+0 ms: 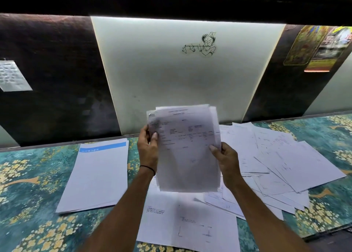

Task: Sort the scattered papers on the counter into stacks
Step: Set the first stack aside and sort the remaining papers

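The left hand (147, 147) and right hand (226, 160) each gripped a side edge of a sheaf of printed papers (187, 148), held up above the table (28, 175). A neat stack (97, 173) lay to the left; loose sheets (276, 160) sprawled overlapping to the right and near.

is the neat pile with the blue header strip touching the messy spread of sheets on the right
Apart. The head view shows patterned teal counter between the blue-header stack and the scattered white sheets.

Matt white papers (187, 147); glossy counter (28, 175)
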